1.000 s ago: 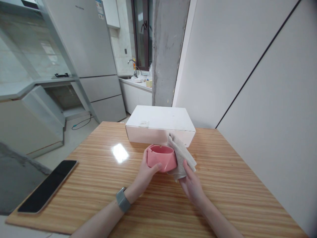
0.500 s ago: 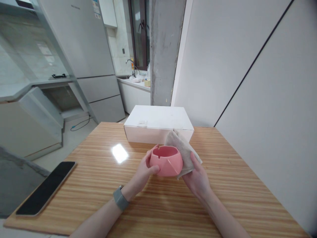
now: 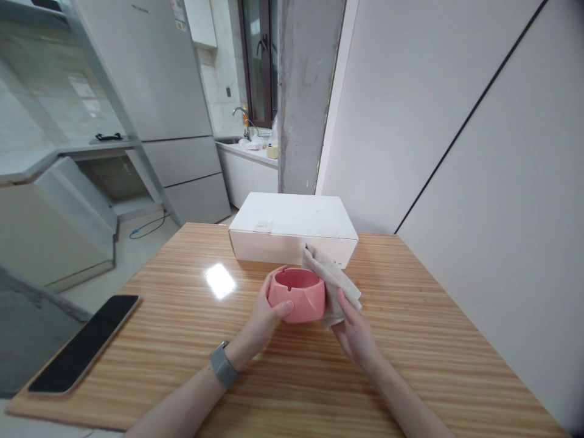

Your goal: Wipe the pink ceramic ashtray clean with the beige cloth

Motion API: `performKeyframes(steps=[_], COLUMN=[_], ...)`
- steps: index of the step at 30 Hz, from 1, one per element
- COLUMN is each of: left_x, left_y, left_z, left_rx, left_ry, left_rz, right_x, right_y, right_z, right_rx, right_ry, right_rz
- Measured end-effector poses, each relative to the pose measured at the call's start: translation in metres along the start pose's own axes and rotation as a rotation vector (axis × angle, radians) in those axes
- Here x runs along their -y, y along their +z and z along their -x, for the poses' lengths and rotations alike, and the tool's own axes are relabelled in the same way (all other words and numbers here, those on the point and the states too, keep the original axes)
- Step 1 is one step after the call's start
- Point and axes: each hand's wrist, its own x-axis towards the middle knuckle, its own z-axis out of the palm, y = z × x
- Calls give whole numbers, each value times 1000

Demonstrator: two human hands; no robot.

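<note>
A pink faceted bowl with notches in its rim (image 3: 305,303) is held upright above the table. My left hand (image 3: 269,310) grips its left side, the thumb on the front and the fingers partly hidden behind it. In my right hand (image 3: 353,331) is a folded grey-beige cloth (image 3: 335,289), pinched between thumb and fingers. The cloth lies against the bowl's right side, and its upper end overlaps the front of a white box in view. Some fingers of my right hand are hidden by the cloth.
The closed white box (image 3: 292,219) sits at the back of the wooden table (image 3: 182,328). A black phone-like slab (image 3: 86,344) lies at the table's left edge. A white wall stands on the right; a fridge and a sink are beyond the table.
The bowl and both hands have shifted slightly left. The bowl has turned a little, and the cloth has moved left with my right hand, staying against the bowl's right side.
</note>
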Motion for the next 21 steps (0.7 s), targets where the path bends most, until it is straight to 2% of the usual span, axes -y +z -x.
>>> performKeyframes(steps=[11, 21], left_x=[2, -1], left_y=[-1, 6], left_z=[-3, 3], left_rx=[-136, -95], left_ry=[101, 75], left_rz=[-146, -195], right_x=[-7, -9], right_y=[2, 7], right_z=[3, 4], right_rx=[-59, -56], right_ry=[0, -9], right_rz=[-48, -85])
